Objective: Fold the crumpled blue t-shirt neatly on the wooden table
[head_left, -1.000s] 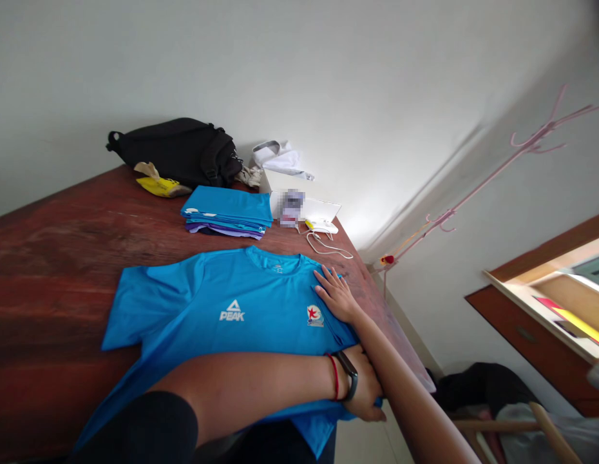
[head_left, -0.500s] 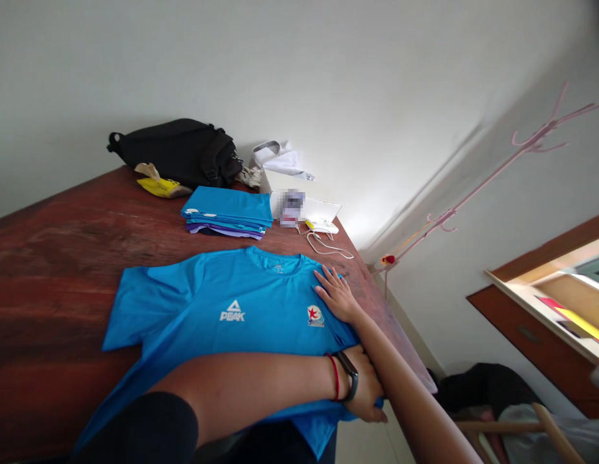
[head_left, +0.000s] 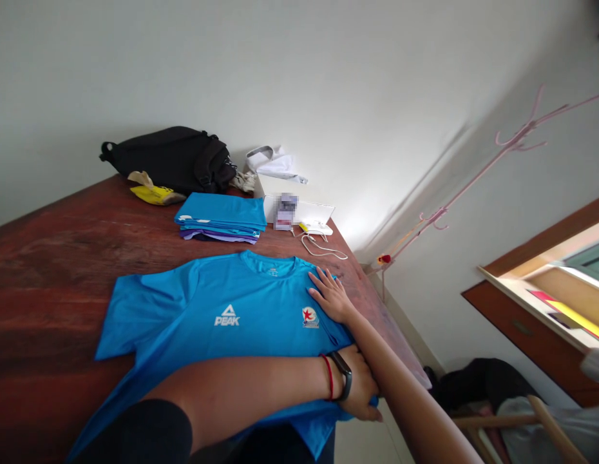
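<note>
A blue short-sleeved T-shirt (head_left: pixel 261 309) lies spread front side up on the wooden table, its collar away from me and its hem hanging over the near edge. My right hand (head_left: pixel 331 296) rests flat on the shoulder at the right, fingers spread, above the round badge. Crossing under my right forearm, my left hand (head_left: pixel 360 385), with a black band at the wrist, is closed on the shirt's right side edge. Blue cloth shows by its fingertips; some fingers are hidden. Beyond the collar sits a stack of folded clothes (head_left: pixel 219 216), blue on top.
On the dark red wooden table (head_left: pixel 53 270) a black bag (head_left: pixel 159 158), a yellow packet (head_left: pixel 154 193) and a white box (head_left: pixel 304 209) with a white cord stand at the back. A pink coat rack (head_left: pixel 473 177) leans at the right. A wooden chair (head_left: pixel 502 420) is at lower right.
The view has shifted slightly, so the table things appear a little further left and lower. Both hands keep their places on the shirt.
</note>
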`<control>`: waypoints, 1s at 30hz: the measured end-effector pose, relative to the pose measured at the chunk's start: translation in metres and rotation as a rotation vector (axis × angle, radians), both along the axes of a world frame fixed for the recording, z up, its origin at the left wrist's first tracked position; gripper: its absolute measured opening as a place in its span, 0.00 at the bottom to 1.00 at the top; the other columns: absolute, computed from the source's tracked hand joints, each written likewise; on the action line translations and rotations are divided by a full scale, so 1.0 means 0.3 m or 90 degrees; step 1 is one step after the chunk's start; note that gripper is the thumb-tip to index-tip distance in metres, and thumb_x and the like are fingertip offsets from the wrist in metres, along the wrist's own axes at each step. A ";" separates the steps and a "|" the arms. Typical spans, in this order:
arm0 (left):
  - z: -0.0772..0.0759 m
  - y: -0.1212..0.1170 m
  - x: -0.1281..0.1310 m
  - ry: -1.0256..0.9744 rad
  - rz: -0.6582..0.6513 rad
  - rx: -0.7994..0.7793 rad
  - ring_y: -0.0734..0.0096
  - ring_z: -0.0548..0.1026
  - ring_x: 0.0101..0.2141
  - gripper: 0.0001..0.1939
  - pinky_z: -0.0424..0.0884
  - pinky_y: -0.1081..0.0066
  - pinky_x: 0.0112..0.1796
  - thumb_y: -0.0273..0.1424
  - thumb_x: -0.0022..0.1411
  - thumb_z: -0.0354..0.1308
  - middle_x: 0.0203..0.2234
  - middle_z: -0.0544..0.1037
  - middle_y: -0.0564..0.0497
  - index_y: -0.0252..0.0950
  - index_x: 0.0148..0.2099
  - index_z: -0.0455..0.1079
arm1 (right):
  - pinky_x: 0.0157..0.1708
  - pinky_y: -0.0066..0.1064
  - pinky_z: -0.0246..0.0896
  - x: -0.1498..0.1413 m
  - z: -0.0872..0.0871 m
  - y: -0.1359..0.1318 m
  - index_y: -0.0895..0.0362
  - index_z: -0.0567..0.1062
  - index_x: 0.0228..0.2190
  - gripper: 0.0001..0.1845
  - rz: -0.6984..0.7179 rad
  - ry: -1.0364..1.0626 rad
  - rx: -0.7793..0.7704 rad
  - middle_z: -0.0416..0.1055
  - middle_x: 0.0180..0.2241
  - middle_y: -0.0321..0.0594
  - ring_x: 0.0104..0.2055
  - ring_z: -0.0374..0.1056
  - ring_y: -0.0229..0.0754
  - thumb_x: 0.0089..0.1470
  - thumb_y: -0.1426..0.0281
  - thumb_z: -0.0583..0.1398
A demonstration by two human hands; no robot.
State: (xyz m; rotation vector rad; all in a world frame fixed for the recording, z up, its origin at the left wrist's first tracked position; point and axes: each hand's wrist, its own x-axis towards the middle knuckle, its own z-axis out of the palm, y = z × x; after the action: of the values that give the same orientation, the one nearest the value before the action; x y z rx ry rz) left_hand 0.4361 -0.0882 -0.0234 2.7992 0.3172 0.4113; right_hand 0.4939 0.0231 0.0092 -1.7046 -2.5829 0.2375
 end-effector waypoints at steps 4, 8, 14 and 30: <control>-0.006 0.016 0.016 0.006 -0.025 0.079 0.50 0.58 0.66 0.34 0.50 0.54 0.66 0.51 0.63 0.49 0.61 0.69 0.43 0.36 0.63 0.70 | 0.68 0.57 0.29 -0.009 0.010 -0.002 0.41 0.48 0.69 0.36 -0.011 0.001 -0.009 0.34 0.72 0.33 0.74 0.27 0.53 0.65 0.43 0.41; -0.051 -0.012 0.055 0.016 -0.101 0.058 0.51 0.65 0.62 0.31 0.63 0.52 0.60 0.44 0.54 0.58 0.56 0.76 0.48 0.48 0.61 0.72 | 0.68 0.56 0.30 -0.015 0.017 -0.006 0.42 0.48 0.69 0.36 -0.006 -0.003 -0.010 0.34 0.72 0.34 0.74 0.27 0.52 0.65 0.44 0.42; -0.011 -0.108 -0.192 0.088 -0.133 -0.173 0.75 0.62 0.62 0.41 0.73 0.58 0.34 0.41 0.50 0.46 0.65 0.55 0.81 0.74 0.65 0.43 | 0.68 0.57 0.30 -0.020 0.017 -0.013 0.42 0.50 0.68 0.36 -0.004 0.006 0.006 0.36 0.72 0.33 0.74 0.26 0.53 0.65 0.43 0.41; 0.247 0.119 -1.413 -0.132 0.685 -0.158 0.60 0.74 0.43 0.27 0.62 0.73 0.43 0.50 0.63 0.51 0.47 0.79 0.50 0.41 0.56 0.74 | 0.68 0.57 0.31 -0.014 -0.012 -0.001 0.42 0.48 0.69 0.35 -0.003 -0.030 0.005 0.35 0.72 0.34 0.74 0.26 0.52 0.66 0.46 0.41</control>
State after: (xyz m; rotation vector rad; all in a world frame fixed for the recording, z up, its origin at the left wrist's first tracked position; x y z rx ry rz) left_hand 0.0121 -0.0524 0.0507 2.0832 1.6752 0.7878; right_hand 0.4897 0.0228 0.0056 -1.7354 -2.6085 0.1891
